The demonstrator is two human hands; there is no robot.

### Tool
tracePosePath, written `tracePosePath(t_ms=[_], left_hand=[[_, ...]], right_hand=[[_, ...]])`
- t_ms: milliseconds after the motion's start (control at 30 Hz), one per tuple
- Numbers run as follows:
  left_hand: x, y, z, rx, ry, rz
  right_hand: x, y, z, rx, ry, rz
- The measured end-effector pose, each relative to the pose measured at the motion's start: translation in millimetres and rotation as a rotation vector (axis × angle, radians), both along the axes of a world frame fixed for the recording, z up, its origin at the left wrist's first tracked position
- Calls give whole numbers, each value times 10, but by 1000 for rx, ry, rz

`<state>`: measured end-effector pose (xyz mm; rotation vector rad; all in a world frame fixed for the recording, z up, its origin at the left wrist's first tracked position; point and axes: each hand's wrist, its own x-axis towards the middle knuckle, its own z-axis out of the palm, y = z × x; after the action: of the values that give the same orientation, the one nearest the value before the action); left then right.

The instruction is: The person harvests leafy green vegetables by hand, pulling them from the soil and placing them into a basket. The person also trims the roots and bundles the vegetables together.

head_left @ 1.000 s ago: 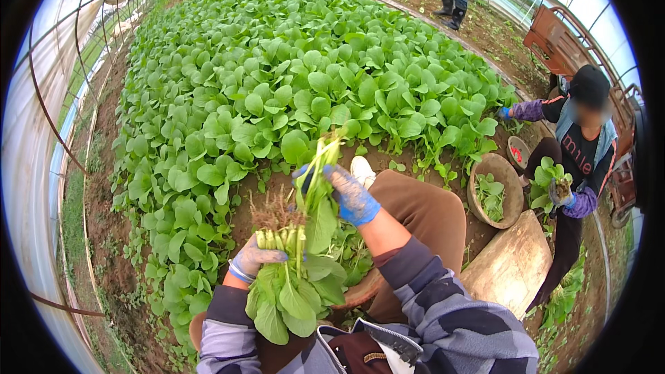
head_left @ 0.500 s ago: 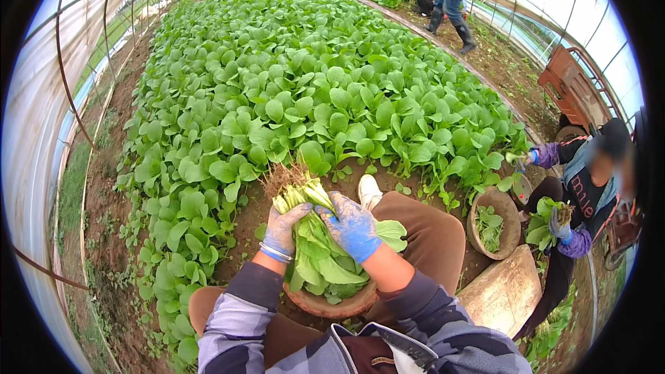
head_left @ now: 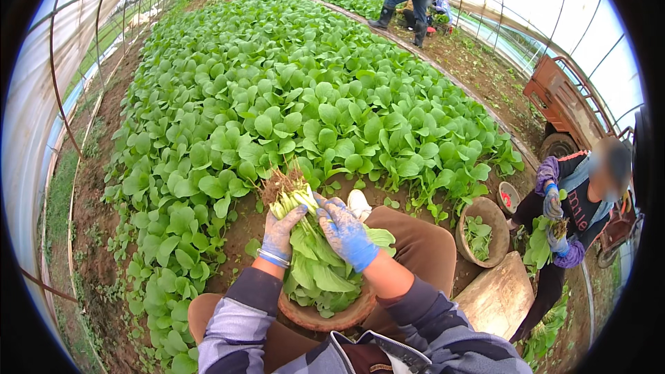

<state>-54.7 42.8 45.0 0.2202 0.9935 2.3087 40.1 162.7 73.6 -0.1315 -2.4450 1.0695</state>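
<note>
A bunch of leafy greens point(head_left: 320, 262), pale-stalked with soil-brown roots point(head_left: 280, 185) pointing away from me, is held between my gloved hands above a round reddish-brown basin point(head_left: 325, 321). My left hand point(head_left: 282, 234), in a stained blue and white glove with a white band at the wrist, closes round the stalks from the left. On the other side my right hand point(head_left: 346, 230), in a similar glove, presses its closed fingers along the stalks and upper leaves. Leaves hang into the basin and hide much of its inside.
Dense rows of greens point(head_left: 298, 97) stand ahead. At right, a co-worker's gloved hands point(head_left: 554, 215) hold another bunch. Near them are a brown basin with greens point(head_left: 493, 218), a smaller bowl point(head_left: 508, 197), a tan board point(head_left: 499, 292) and a rusty cart point(head_left: 564, 104). Other people are farther off.
The view has shifted slightly. My right hand's fingers have moved a little along the bunch. The co-worker at right has brought both hands together at their bunch; a standing person walked left.
</note>
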Motion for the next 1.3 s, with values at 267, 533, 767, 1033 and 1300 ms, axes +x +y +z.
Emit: tracePosePath(t_ms=[267, 533, 767, 1033, 1300], left_hand=[[51, 128, -4, 72, 31, -32], [-137, 321, -348, 4, 26, -70], [-617, 300, -720, 78, 59, -192], [-97, 819, 92, -98, 247, -300], [114, 1360, 831, -6, 395, -445]], right_hand=[[77, -162, 380, 560, 2, -165], [134, 130, 378, 426, -168, 61], [249, 545, 1019, 310, -78, 113], [416, 831, 1102, 568, 356, -85], [1290, 1476, 1625, -760, 750, -26]])
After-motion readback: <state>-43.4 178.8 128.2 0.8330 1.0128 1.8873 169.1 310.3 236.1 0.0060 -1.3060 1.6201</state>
